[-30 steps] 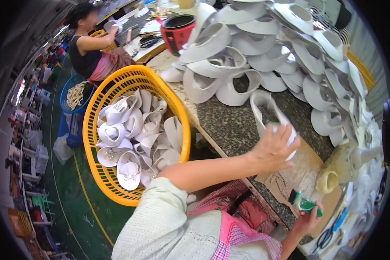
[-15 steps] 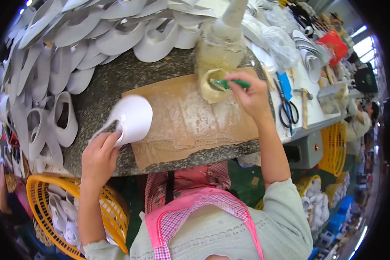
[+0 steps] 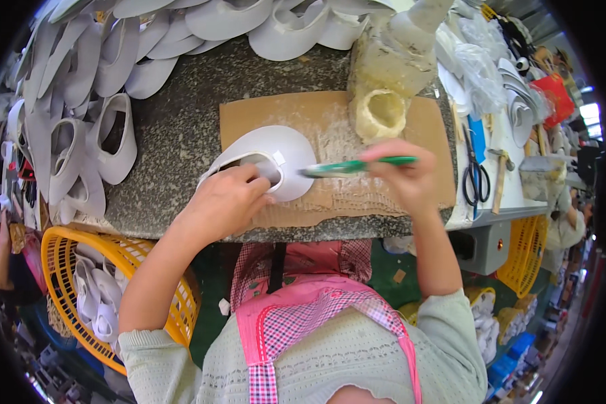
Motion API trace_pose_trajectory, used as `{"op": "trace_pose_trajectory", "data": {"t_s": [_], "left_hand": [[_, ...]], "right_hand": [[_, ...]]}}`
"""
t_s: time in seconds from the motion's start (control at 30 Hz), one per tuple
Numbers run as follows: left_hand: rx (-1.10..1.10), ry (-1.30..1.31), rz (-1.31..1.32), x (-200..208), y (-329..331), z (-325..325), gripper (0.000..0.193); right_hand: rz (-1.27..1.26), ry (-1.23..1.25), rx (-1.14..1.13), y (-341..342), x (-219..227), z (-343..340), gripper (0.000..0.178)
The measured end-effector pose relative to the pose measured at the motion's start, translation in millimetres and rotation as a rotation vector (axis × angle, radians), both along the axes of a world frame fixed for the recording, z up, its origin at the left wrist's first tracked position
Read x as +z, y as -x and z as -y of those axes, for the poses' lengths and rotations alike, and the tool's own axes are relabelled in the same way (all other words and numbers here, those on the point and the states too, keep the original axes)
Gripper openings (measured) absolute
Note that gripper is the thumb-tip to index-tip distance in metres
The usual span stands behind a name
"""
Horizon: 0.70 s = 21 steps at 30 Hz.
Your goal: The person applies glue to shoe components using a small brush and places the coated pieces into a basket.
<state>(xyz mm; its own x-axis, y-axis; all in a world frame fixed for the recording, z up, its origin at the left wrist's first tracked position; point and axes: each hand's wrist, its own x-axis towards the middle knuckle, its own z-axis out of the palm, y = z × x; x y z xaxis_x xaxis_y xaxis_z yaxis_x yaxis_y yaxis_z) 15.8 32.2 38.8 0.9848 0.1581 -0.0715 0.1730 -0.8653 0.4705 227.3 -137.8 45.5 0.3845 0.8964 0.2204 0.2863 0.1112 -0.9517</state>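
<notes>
My left hand (image 3: 223, 200) holds a white shoe upper (image 3: 269, 160) flat on a brown cardboard sheet (image 3: 424, 121) at the near edge of a grey stone bench (image 3: 182, 135). My right hand (image 3: 405, 176) grips a green-handled brush (image 3: 357, 165), its tip touching the right side of the upper. Just behind the brush stands a glue-crusted pot (image 3: 380, 113).
Several white shoe uppers (image 3: 74, 114) lie piled along the bench's left and far sides. A yellow basket (image 3: 108, 283) with more uppers stands low at my left. Scissors (image 3: 475, 176) and a hammer (image 3: 499, 182) lie on the right. Another person (image 3: 565, 229) is at the far right.
The right hand has brought the brush from the glue pot down to the upper. The left hand has shifted the upper toward the middle of the cardboard. The view has turned slightly.
</notes>
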Motion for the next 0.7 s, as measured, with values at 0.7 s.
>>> {"op": "trace_pose_trajectory", "data": {"t_s": [0.7], "left_hand": [[0.133, 0.045, 0.056, -5, -1, 17, 0.016]], "right_hand": [[0.186, 0.001, 0.241, 10, -22, -7, 0.016]]}}
